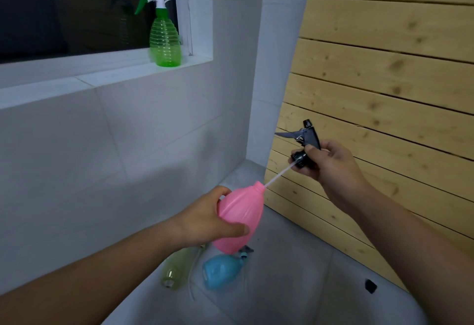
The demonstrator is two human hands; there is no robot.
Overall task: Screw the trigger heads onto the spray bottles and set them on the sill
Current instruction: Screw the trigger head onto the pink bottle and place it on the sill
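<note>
My left hand (205, 218) grips a pink spray bottle (239, 218), tilted with its open neck toward the upper right. My right hand (331, 164) holds a black trigger head (305, 136) by its collar, above and right of the bottle. The head's thin clear dip tube (278, 174) runs down into the pink bottle's neck. A green spray bottle (165, 39) with a white and green trigger head stands upright on the white window sill (102, 73). On the floor lie a blue bottle (221, 269) and a pale green bottle (177, 267).
A dark window fills the upper left above the sill. Pale wooden slats (372, 93) lean along the right side. A small black piece (370, 286) lies on the grey tiled floor near the slats. White tiled wall runs below the sill.
</note>
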